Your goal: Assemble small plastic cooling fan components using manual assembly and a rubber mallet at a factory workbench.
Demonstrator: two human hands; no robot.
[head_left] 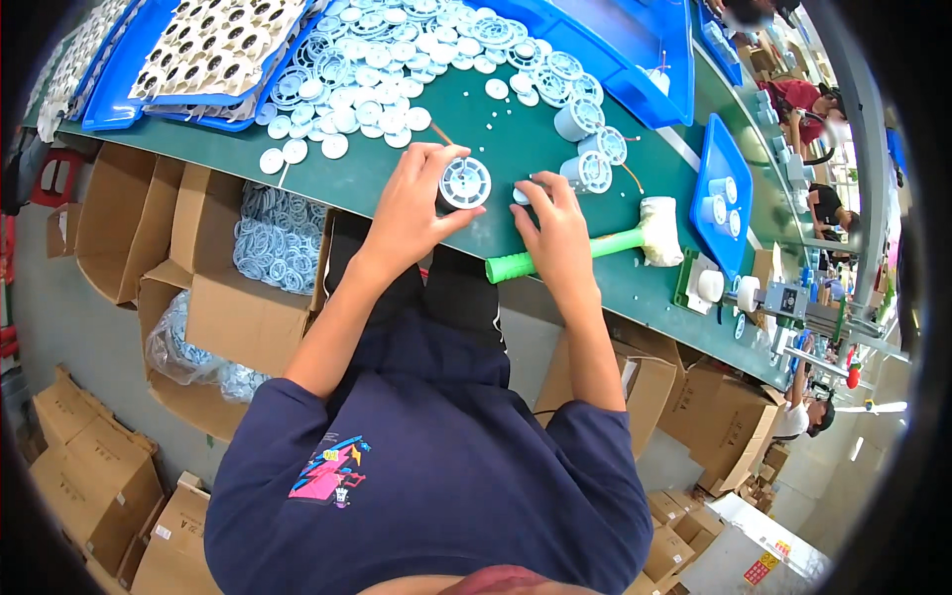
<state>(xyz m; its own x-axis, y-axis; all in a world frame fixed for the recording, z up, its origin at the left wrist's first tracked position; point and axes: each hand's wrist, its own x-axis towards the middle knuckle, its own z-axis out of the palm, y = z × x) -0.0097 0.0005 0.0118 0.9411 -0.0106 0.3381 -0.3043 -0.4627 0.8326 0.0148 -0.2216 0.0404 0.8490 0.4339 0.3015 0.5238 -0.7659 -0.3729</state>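
Note:
My left hand is closed round a round part with a light-blue spoked top and a dark side, near the green bench's front edge. A brown wire sticks out beyond it. To its right, my right hand pinches a small light-blue disc between its fingers, just above the bench. A mallet lies beneath my right wrist, its green handle reaching the bench edge and its whitish wrapped head to the right. Light-blue spoked cylinders stand just beyond my right hand.
Light-blue discs and rings are heaped at the back. Blue trays sit at the far side, one at the right with several cylinders. A bench fixture stands far right. Open cartons are under the bench; other people work at the right.

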